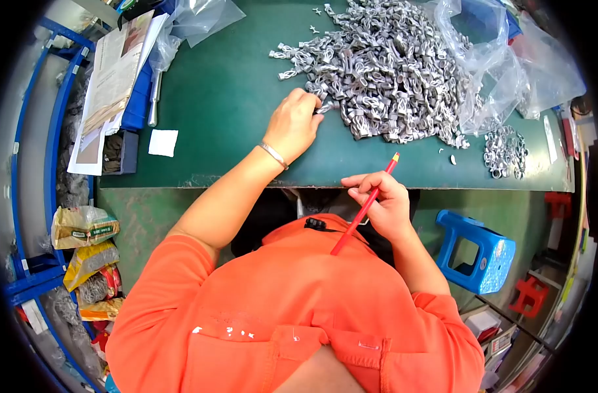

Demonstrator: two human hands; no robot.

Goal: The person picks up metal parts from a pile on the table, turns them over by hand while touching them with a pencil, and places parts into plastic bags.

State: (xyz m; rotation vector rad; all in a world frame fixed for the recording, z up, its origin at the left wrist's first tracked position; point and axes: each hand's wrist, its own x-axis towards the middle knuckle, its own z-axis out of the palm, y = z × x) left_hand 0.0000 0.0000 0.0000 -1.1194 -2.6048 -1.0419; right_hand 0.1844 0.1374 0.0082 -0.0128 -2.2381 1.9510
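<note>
A large heap of small grey metal parts (397,72) lies on the green table (207,118). My left hand (294,128), with a bracelet at the wrist, is at the heap's left edge, its fingertips closed on a grey part (324,106). Near the table's front edge, my right hand (384,203) holds a red pencil (358,219) between thumb and fingers, its tip pointing up toward the heap. A smaller pile of ring-like pieces (505,152) sits to the right of the heap.
Clear plastic bags (485,72) lie at the heap's right. Papers (112,78), a blue bin (139,98) and a white square (163,143) are at the table's left. A blue stool (476,252) stands on the floor at right, blue shelving (53,144) at left.
</note>
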